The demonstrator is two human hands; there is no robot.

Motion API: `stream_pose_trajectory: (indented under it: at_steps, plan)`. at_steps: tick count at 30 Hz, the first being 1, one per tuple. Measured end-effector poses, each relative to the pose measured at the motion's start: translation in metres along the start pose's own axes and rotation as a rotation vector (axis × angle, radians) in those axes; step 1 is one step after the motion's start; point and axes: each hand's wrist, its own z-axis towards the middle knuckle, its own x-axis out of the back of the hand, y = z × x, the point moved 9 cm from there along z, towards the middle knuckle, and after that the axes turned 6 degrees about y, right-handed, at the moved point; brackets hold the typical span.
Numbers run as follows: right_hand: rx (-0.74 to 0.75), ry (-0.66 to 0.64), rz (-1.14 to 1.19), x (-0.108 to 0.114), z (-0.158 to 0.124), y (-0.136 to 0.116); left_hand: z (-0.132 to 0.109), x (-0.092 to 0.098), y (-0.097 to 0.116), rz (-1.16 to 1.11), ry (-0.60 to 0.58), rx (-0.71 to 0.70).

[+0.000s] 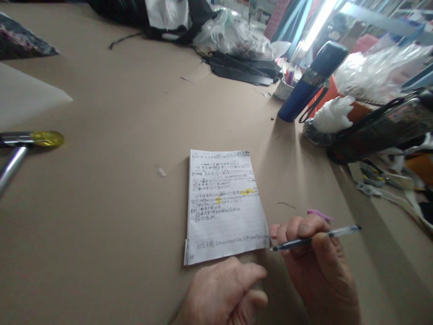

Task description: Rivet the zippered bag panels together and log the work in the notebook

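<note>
A lined notepad [225, 225] covered with handwriting lies on the brown table, two spots on it marked yellow. My right hand [316, 257] is to the right of its lower corner, with a clear-barrelled pen [343, 230] pinched between thumb and fingers. The pen's tip points left, close to the pad's lower right corner. Just below the pad's bottom edge is my left hand [226, 291], its fingers curled toward the right; whether anything is inside them is hidden. A small pink item [320, 215] shows behind the fingers of my right hand.
A hammer with a yellow head [47, 138] lies at the left, near a white sheet [30, 97]. At the right stand a blue bottle [299, 92] and a pen cup [284, 89]. Plastic bags [233, 38] and black flat pieces [241, 67] line the far edge.
</note>
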Motion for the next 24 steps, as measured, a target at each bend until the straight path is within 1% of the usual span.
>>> stream_pose_trajectory:
  at_steps: [2,3,4,6,8,11,14,20,24]
  plan:
    - [-0.059,0.028,0.072,0.003,0.003,0.002,-0.002,0.006,-0.015,-0.074,0.066,0.173]
    - [-0.081,0.038,0.093,0.004,0.003,0.004,-0.004,0.006,-0.021,-0.108,0.081,0.233]
    - [-0.091,0.040,0.098,0.005,0.003,0.005,-0.006,0.005,-0.023,-0.135,0.076,0.264]
    - [-0.079,0.018,0.066,0.002,0.002,0.005,-0.007,-0.001,-0.024,-0.163,0.034,0.259]
    - [-0.034,-0.027,0.002,-0.003,-0.001,0.005,-0.008,-0.006,-0.022,-0.175,-0.016,0.227]
    - [0.029,-0.100,-0.098,-0.010,-0.007,0.005,-0.009,-0.008,-0.024,-0.174,-0.052,0.231]
    - [0.043,-0.142,-0.151,-0.014,-0.011,0.007,-0.008,-0.009,-0.025,-0.176,-0.058,0.256]
    - [0.046,-0.162,-0.184,-0.012,-0.015,0.010,-0.005,-0.010,-0.024,-0.213,-0.050,0.265]
    - [0.053,-0.174,-0.204,-0.011,-0.015,0.011,-0.007,-0.011,-0.023,-0.191,-0.074,0.271]
